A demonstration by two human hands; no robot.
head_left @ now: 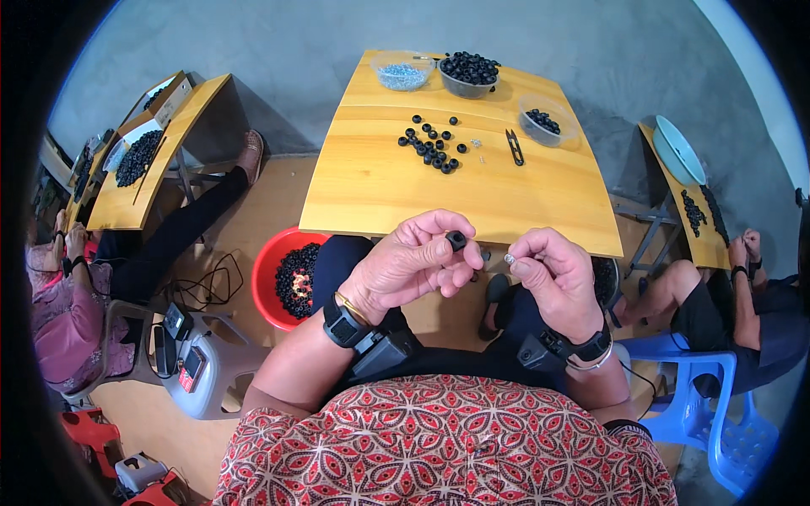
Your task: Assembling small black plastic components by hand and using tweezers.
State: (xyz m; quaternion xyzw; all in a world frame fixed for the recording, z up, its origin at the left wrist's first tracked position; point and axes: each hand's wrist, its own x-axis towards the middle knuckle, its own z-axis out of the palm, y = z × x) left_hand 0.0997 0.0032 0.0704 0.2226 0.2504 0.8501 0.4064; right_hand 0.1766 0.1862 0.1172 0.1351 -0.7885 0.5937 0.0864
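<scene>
the left hand (411, 263) pinches a small black ring-shaped bead (456, 240) between thumb and forefinger, the other fingers curled in beneath it. the right hand (553, 278) grips a tiny silvery bead (510, 258) at its thumb and fingertip, just beside the black one but not touching it. both hands hover just off the near edge of the light wooden desk (472, 194), above the person's lap, and each wrist carries a black strapped device.

on the desk, a loose cluster of black ring beads (432, 146) lies near the middle, with a few tiny silvery bits just to its right and a small pair of black thread snips (515, 146) further right. along the far edge stand a clear plastic tub of pale blue beads (402, 74) and, touching it on the right, a clear tub heaped with black beads (469, 72). a third clear tub with a few black beads (545, 121) sits toward the far right corner.

on the floor, to the left of the person's knees, a red plastic basin (272, 282) holds more black beads. other people sit at similar desks to the left and right.
</scene>
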